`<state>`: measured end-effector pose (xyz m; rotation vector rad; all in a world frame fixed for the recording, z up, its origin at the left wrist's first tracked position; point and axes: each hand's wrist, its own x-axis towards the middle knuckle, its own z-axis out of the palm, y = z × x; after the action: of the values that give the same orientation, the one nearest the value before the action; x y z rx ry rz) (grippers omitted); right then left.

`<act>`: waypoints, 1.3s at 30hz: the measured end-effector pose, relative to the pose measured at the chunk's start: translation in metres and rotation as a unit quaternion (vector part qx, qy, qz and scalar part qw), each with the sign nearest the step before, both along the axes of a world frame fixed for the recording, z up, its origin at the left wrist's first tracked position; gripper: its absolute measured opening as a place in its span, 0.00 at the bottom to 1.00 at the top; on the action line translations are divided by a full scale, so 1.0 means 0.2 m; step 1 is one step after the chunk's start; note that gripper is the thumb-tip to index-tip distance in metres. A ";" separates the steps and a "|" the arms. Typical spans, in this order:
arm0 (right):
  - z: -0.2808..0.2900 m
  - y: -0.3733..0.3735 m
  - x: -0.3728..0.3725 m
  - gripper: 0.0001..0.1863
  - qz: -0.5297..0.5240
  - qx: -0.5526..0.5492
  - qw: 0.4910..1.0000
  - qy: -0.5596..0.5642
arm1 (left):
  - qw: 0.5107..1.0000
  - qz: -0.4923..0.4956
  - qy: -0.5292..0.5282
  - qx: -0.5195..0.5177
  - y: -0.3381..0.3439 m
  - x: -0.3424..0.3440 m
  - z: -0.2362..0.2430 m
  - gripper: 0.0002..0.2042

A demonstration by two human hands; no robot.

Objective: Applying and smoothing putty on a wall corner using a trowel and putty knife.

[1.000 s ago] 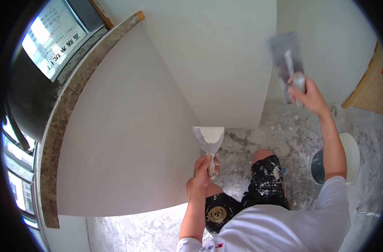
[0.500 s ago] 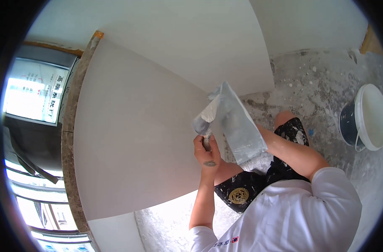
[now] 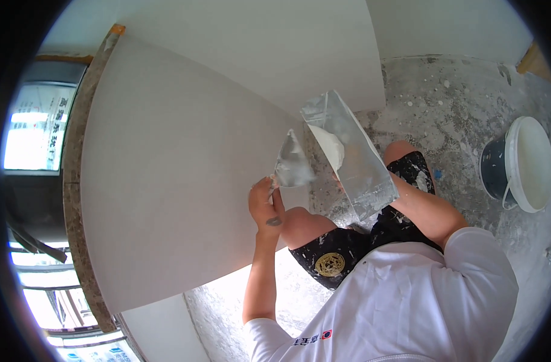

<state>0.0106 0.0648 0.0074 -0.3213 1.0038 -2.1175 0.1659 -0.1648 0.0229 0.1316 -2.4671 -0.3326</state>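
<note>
My left hand (image 3: 263, 208) is closed round the handle of a putty knife (image 3: 295, 164), whose metal blade is smeared and points upward. To its right, a long rectangular steel plastering trowel (image 3: 366, 166) is held tilted by my right hand. That hand lies mostly hidden behind the blade; only a bit of its fingers (image 3: 338, 183) shows at the left edge. A smooth heap of white putty (image 3: 330, 147) rests on the trowel's upper left side. The two tools are apart, with a small gap between them.
A smooth pale wall panel (image 3: 185, 175) fills the left and middle. A stone-edged window sill (image 3: 76, 175) borders it. On the stained concrete floor (image 3: 432, 102), a dark bucket with a white rim (image 3: 518, 163) stands at right.
The putty knife has moved left and away from the trowel, and its blade has turned upright. The trowel has tipped to show its face with the white putty.
</note>
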 end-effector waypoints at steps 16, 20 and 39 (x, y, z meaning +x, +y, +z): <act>0.04 0.16 -0.39 0.23 -0.119 0.063 0.983 0.121 | 0.652 -0.120 -0.236 0.710 0.11 0.01 0.09 0.14; -0.26 0.00 -0.45 0.23 -0.156 0.144 0.924 0.318 | 0.683 -0.150 -0.303 0.647 0.21 -0.09 0.06 0.16; -0.04 -0.07 -0.28 0.15 -0.025 0.211 0.845 0.490 | 0.636 -0.173 -0.194 0.726 0.16 0.05 0.14 0.19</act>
<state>-0.0462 0.0513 -0.0004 -1.2262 2.0180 -1.6398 0.1759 -0.1325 0.0513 0.4032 -1.8527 -2.5986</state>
